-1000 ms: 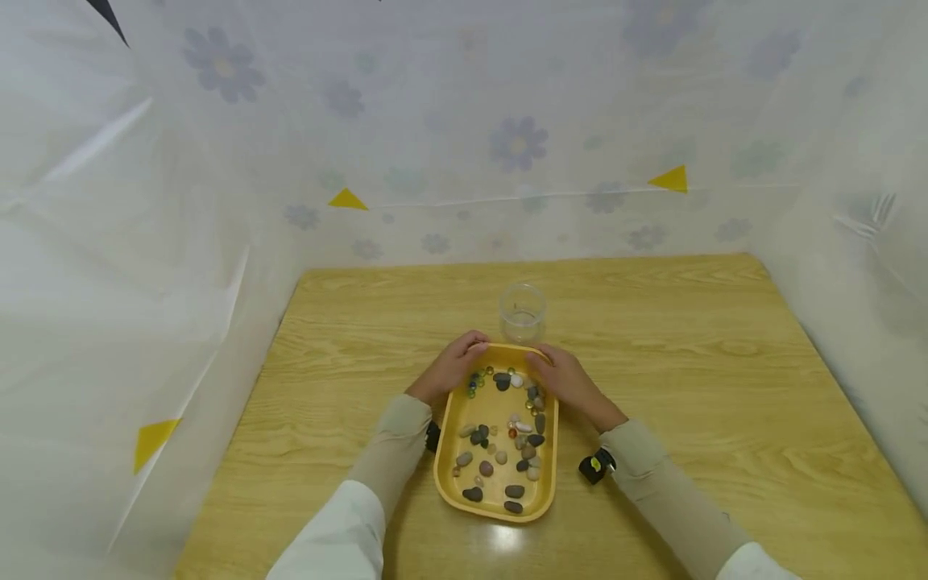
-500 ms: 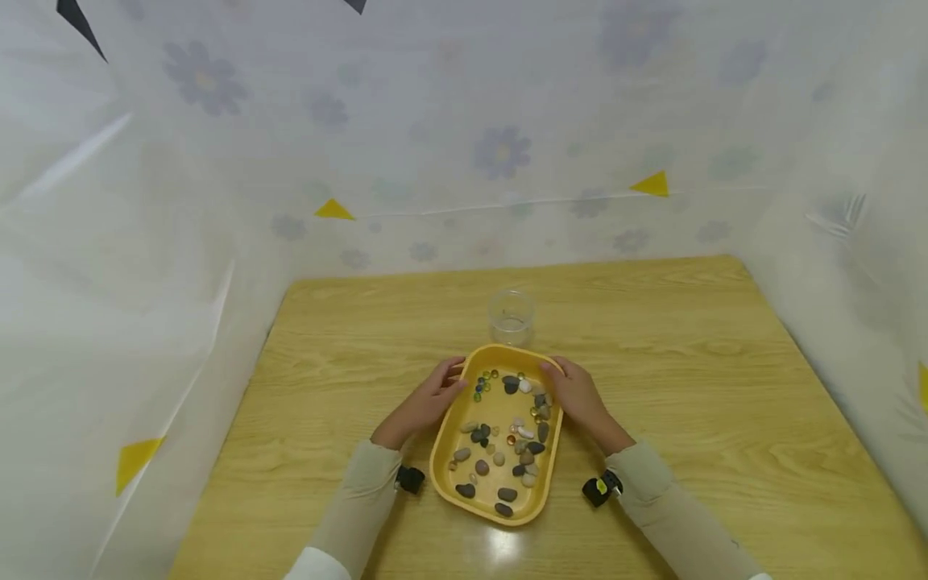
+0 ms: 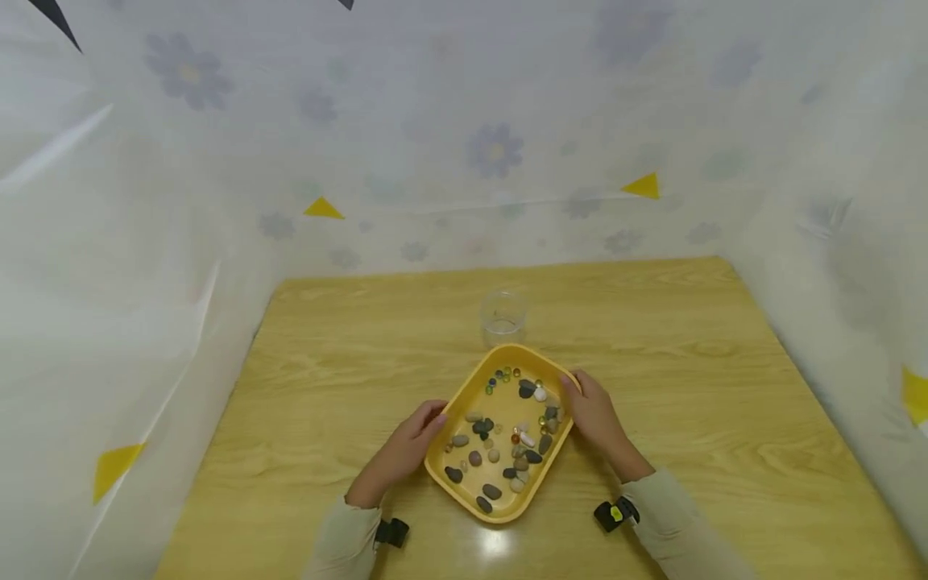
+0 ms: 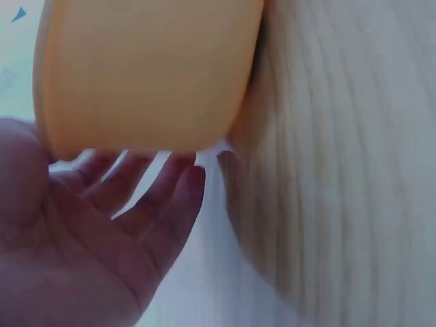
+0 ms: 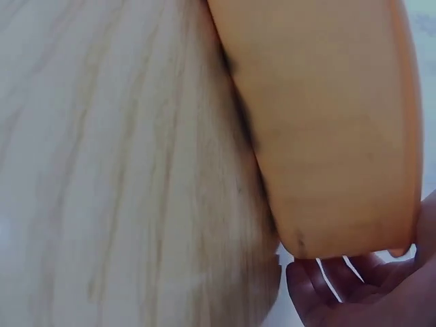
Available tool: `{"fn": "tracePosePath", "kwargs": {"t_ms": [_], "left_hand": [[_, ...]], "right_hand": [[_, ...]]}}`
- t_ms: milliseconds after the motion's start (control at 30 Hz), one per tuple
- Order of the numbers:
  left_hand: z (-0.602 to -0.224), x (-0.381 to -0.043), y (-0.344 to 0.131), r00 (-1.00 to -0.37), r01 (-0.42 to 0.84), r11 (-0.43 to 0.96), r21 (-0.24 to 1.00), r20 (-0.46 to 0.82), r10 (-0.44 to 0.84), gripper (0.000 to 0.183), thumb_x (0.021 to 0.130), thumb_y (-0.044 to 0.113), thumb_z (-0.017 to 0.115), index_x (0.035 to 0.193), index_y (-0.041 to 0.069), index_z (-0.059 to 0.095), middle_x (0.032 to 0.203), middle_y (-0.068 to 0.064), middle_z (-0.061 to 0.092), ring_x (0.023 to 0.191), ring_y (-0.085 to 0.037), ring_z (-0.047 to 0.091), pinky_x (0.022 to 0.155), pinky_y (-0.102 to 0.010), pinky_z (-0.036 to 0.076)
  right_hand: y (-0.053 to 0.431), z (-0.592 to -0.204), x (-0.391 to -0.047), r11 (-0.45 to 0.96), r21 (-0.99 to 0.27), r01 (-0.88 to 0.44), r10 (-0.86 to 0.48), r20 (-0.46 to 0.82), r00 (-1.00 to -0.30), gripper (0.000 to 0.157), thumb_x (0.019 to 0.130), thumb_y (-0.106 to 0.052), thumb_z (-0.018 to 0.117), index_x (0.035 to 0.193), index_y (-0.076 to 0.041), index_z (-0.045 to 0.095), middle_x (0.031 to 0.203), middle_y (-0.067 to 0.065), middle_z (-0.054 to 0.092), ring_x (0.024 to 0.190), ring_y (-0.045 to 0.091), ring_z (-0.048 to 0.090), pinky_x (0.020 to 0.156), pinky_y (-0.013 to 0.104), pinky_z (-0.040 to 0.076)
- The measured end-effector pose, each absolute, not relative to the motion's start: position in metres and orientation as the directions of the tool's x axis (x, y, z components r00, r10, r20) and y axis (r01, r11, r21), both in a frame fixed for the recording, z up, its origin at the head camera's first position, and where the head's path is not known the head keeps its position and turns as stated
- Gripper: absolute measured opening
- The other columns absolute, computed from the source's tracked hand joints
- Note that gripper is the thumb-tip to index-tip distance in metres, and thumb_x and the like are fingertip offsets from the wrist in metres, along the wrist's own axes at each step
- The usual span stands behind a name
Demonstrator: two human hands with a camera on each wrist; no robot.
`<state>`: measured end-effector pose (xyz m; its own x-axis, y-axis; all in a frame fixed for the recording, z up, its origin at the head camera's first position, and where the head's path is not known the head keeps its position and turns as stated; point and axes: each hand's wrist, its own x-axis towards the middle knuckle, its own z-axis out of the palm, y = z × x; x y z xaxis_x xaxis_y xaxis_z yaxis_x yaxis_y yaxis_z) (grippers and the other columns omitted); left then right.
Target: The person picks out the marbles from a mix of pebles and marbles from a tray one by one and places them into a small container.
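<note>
In the head view a yellow rectangular tray [image 3: 478, 391] sits turned at an angle on the table. Spread over its floor are dark, grey and pale pebbles [image 3: 491, 491] and small coloured glass beads [image 3: 506, 375]. My left hand [image 3: 402, 447] grips the tray's left side, thumb at the rim. At the far right corner my right hand [image 3: 598, 415] holds it, with the thumb over the rim. Both wrist views show the outer wall from low down, and the fingers of the left hand [image 4: 82, 238] and right hand [image 5: 368, 293] reach around behind it.
Just beyond the tray stands a clear round container [image 3: 503, 314]. The wood-grain table [image 3: 689, 362] is bordered by whitish sheeting [image 3: 493, 97] with pale flowers at the back and sides. Yellow triangles [image 3: 324, 208] are stuck on the sheeting.
The tray has turned clockwise, its far end swinging right. My left hand has slid from the far left corner down the left side; my right hand has moved right with its corner.
</note>
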<state>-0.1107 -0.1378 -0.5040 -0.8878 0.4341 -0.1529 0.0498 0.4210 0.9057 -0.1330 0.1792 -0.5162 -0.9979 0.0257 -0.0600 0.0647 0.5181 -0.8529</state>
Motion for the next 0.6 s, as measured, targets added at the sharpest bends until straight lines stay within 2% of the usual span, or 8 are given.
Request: {"fn": "tracePosePath", "kwargs": {"t_ms": [133,233,367,600], "left_hand": [[-0.501,-0.112,-0.137,-0.929,0.103,0.469,0.877,-0.084,0.361,0.034,0.101,0.037,0.035,0.124,0.019,0.053,0.115,0.001,0.058,0.102,-0.014,0.055,0.089,-0.038,0.043],[-0.498,-0.118,-0.133,-0.949,0.135,0.503,0.854,-0.034,0.313,0.031,0.102,0.032,0.035,0.12,0.016,0.056,0.11,0.0,0.061,0.1,-0.014,0.056,0.087,-0.038,0.044],[-0.496,-0.128,-0.126,-0.965,0.136,0.543,0.828,-0.014,0.262,0.03,0.102,0.027,0.035,0.117,0.016,0.058,0.105,-0.002,0.062,0.097,-0.016,0.057,0.085,-0.038,0.045],[-0.499,-0.147,-0.118,-0.962,0.164,0.55,0.819,0.009,0.272,0.029,0.102,0.032,0.034,0.113,0.021,0.058,0.101,0.005,0.061,0.091,-0.011,0.055,0.083,-0.035,0.045]], "right_hand": [[0.184,-0.517,-0.128,0.537,-0.84,0.075,0.016,-0.078,-0.997,0.047,0.095,-0.047,0.044,0.11,-0.006,0.06,0.095,0.008,0.061,0.08,0.021,0.054,0.072,0.035,0.044],[0.19,-0.515,-0.131,0.535,-0.843,0.061,-0.016,-0.082,-0.996,0.048,0.094,-0.048,0.048,0.113,-0.006,0.06,0.102,0.009,0.061,0.088,0.021,0.056,0.076,0.037,0.046],[0.193,-0.507,-0.136,0.458,-0.888,0.046,-0.077,-0.091,-0.993,0.048,0.095,-0.042,0.05,0.126,-0.007,0.053,0.116,0.013,0.057,0.102,0.027,0.055,0.084,0.042,0.047],[0.194,-0.503,-0.15,0.427,-0.904,0.0,-0.116,-0.055,-0.992,0.049,0.098,-0.04,0.043,0.134,-0.007,0.047,0.122,0.015,0.053,0.105,0.029,0.053,0.084,0.044,0.046]]}}
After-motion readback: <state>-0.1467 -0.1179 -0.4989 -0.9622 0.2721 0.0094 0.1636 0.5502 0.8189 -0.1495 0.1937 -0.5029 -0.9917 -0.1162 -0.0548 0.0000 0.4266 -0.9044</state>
